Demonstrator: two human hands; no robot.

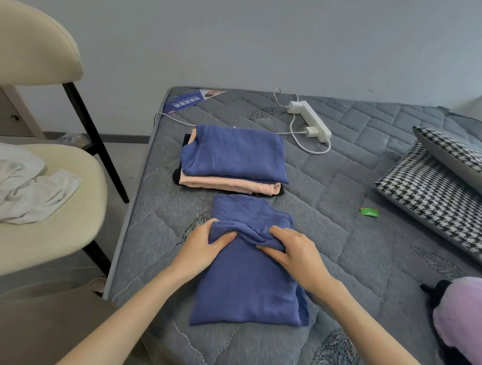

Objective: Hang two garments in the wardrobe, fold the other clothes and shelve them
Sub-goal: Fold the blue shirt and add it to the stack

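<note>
fold of blue crinkled fabric garment [245,291] pinched by left hand [203,247] and right hand [297,258], on grey quilted mattress [345,187].

On the grey quilted mattress [342,243] a blue garment [245,283] is laid flat; a bunched fold across its middle is gripped by the left hand [203,247] and the right hand [297,255]. A folded stack [232,156] (blue over peach over black) is set just beyond it. A white garment [19,187] is seen crumpled on the chair [50,228]
</note>
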